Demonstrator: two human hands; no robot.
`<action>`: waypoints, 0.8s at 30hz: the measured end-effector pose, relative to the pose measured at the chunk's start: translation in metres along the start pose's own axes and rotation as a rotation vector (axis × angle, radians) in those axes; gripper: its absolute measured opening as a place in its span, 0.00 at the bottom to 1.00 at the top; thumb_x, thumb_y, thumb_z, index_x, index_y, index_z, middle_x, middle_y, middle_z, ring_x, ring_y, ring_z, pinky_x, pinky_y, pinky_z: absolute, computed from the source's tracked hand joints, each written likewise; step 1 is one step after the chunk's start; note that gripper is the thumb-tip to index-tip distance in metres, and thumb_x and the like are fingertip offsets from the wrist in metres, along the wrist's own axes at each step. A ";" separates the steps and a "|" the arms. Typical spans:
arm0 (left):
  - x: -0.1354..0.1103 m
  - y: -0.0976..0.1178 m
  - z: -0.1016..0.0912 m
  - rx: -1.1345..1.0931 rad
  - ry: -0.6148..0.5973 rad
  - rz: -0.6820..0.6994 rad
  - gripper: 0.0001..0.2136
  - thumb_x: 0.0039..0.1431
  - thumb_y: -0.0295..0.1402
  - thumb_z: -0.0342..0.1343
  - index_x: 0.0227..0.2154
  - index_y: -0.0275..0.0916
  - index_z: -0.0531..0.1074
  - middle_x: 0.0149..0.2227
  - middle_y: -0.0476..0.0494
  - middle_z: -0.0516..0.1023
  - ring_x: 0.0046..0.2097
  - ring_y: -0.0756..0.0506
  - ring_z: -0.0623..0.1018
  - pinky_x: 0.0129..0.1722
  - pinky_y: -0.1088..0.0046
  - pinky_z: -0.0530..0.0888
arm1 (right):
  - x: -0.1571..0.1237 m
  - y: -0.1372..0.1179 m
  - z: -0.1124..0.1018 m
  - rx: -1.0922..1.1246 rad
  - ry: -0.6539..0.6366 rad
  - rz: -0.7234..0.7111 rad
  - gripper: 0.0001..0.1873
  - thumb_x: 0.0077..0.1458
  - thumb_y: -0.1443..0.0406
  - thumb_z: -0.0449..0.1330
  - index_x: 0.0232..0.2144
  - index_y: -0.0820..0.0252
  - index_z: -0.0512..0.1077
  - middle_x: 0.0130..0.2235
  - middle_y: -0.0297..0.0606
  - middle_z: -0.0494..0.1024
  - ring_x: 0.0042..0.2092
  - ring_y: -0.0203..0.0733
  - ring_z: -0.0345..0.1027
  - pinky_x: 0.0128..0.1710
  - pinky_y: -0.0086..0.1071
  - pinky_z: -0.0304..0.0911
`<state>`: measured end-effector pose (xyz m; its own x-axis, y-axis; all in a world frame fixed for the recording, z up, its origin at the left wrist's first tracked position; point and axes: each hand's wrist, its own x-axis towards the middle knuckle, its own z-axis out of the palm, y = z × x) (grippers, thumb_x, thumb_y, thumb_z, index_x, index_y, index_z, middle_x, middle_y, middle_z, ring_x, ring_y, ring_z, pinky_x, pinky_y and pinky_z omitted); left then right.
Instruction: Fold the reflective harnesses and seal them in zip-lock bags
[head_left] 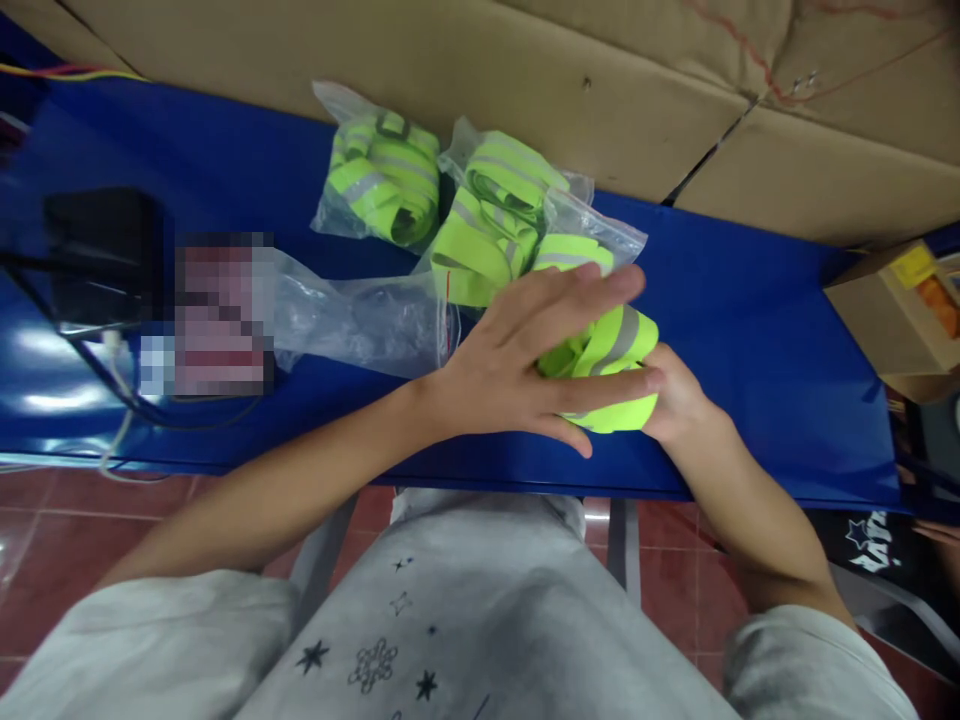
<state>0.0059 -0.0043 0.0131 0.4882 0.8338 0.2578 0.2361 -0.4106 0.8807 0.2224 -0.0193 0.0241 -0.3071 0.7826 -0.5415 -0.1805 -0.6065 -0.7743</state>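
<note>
A coiled neon-yellow reflective strap (619,345) with grey stripes is between my hands, above the near part of the blue table. My right hand (679,400) grips the coil from its right side; most of those fingers are hidden behind it. Across the front of the coil lies my left hand (525,350), its fingers stretched and spread apart. Just left of my left hand, a clear zip bag (360,315) lies flat. Behind the hands, several similar coiled straps sit in clear bags, among them one bagged strap (386,180) at the far left and another bagged strap (502,215).
Cardboard boxes (525,80) line the back of the blue table (765,330). A black device (101,255) with cables stands at the left, beside a blurred-out patch. At the right edge is a small open carton (892,310) with orange and yellow items.
</note>
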 end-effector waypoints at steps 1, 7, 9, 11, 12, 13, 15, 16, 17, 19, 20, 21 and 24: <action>0.000 0.000 -0.001 0.033 -0.031 0.085 0.27 0.43 0.51 0.75 0.48 0.56 0.78 0.61 0.50 0.75 0.70 0.31 0.65 0.73 0.42 0.57 | -0.001 0.000 -0.001 -0.008 0.014 -0.014 0.19 0.45 0.51 0.68 0.36 0.55 0.81 0.36 0.41 0.86 0.44 0.56 0.81 0.41 0.46 0.80; 0.000 0.003 0.005 0.209 -0.098 0.337 0.17 0.66 0.36 0.62 0.54 0.63 0.73 0.64 0.58 0.74 0.71 0.42 0.65 0.75 0.44 0.50 | -0.005 -0.003 -0.001 -0.033 0.007 0.000 0.21 0.45 0.48 0.69 0.35 0.56 0.82 0.37 0.40 0.86 0.39 0.52 0.81 0.37 0.43 0.79; -0.001 0.003 0.005 0.187 -0.107 0.305 0.15 0.65 0.34 0.62 0.51 0.61 0.75 0.60 0.57 0.77 0.69 0.42 0.69 0.74 0.45 0.55 | -0.006 -0.003 0.001 -0.033 0.043 -0.078 0.19 0.47 0.50 0.70 0.38 0.52 0.82 0.39 0.36 0.86 0.41 0.49 0.81 0.41 0.40 0.78; -0.001 0.001 0.006 0.190 -0.091 0.303 0.12 0.64 0.34 0.63 0.48 0.59 0.77 0.56 0.55 0.81 0.66 0.42 0.74 0.71 0.46 0.63 | -0.004 -0.001 0.000 -0.091 0.070 -0.203 0.14 0.51 0.52 0.70 0.38 0.49 0.82 0.40 0.31 0.85 0.44 0.44 0.80 0.46 0.36 0.76; -0.002 0.001 0.007 0.199 -0.073 0.309 0.11 0.64 0.34 0.63 0.46 0.58 0.78 0.54 0.54 0.82 0.64 0.41 0.76 0.69 0.48 0.66 | -0.002 -0.001 -0.001 -0.145 0.069 -0.250 0.11 0.53 0.54 0.70 0.38 0.49 0.82 0.40 0.29 0.85 0.44 0.42 0.80 0.48 0.35 0.75; -0.003 0.000 0.007 0.209 -0.050 0.312 0.10 0.64 0.35 0.63 0.45 0.57 0.79 0.52 0.52 0.83 0.62 0.41 0.78 0.66 0.50 0.70 | -0.001 0.000 -0.002 -0.200 0.066 -0.274 0.10 0.55 0.54 0.69 0.37 0.49 0.82 0.40 0.29 0.84 0.44 0.41 0.79 0.49 0.34 0.74; -0.005 0.001 0.010 0.218 0.005 0.302 0.09 0.63 0.39 0.64 0.45 0.53 0.79 0.49 0.48 0.84 0.56 0.40 0.81 0.59 0.55 0.75 | 0.001 0.000 -0.005 -0.272 0.079 -0.298 0.12 0.59 0.52 0.65 0.39 0.50 0.83 0.43 0.30 0.84 0.46 0.40 0.78 0.50 0.33 0.72; -0.006 0.001 0.012 0.212 0.041 0.275 0.12 0.62 0.43 0.65 0.46 0.50 0.79 0.48 0.45 0.85 0.53 0.40 0.82 0.56 0.58 0.76 | 0.001 -0.001 -0.005 -0.278 0.102 -0.338 0.16 0.61 0.49 0.63 0.43 0.49 0.82 0.46 0.31 0.83 0.48 0.41 0.78 0.51 0.34 0.72; -0.007 0.003 0.014 0.199 0.077 0.230 0.17 0.59 0.47 0.66 0.47 0.47 0.79 0.47 0.43 0.85 0.50 0.40 0.83 0.54 0.61 0.77 | -0.001 -0.003 -0.005 -0.273 0.115 -0.399 0.20 0.64 0.46 0.59 0.47 0.48 0.81 0.50 0.32 0.81 0.51 0.42 0.77 0.53 0.35 0.72; -0.008 0.006 0.017 0.144 0.146 0.097 0.25 0.55 0.54 0.68 0.49 0.43 0.77 0.45 0.43 0.85 0.45 0.41 0.84 0.49 0.65 0.78 | -0.007 -0.008 -0.002 -0.315 0.061 -0.536 0.31 0.64 0.38 0.51 0.57 0.45 0.76 0.58 0.34 0.77 0.58 0.45 0.73 0.58 0.39 0.70; -0.008 0.007 0.017 0.104 0.167 0.031 0.27 0.53 0.55 0.68 0.49 0.42 0.77 0.44 0.43 0.84 0.44 0.42 0.83 0.47 0.67 0.78 | -0.011 -0.010 0.000 -0.384 0.002 -0.591 0.34 0.61 0.36 0.52 0.60 0.44 0.73 0.61 0.34 0.75 0.61 0.47 0.71 0.62 0.41 0.67; -0.008 0.008 0.018 0.063 0.179 -0.017 0.27 0.52 0.55 0.69 0.48 0.42 0.76 0.44 0.45 0.84 0.43 0.43 0.83 0.46 0.68 0.77 | -0.015 -0.013 0.002 -0.475 -0.048 -0.630 0.36 0.58 0.36 0.57 0.61 0.44 0.71 0.64 0.35 0.72 0.64 0.49 0.68 0.65 0.42 0.65; -0.005 0.007 0.019 -0.030 0.210 -0.026 0.27 0.51 0.52 0.71 0.48 0.43 0.74 0.46 0.46 0.82 0.47 0.43 0.81 0.48 0.69 0.76 | -0.020 -0.017 0.004 -0.723 -0.072 -0.687 0.41 0.46 0.51 0.75 0.62 0.43 0.70 0.66 0.33 0.70 0.68 0.50 0.63 0.69 0.43 0.58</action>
<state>0.0213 -0.0189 0.0105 0.2958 0.9040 0.3088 0.2201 -0.3790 0.8989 0.2275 -0.0256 0.0495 -0.4092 0.9068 0.1013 0.2641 0.2240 -0.9381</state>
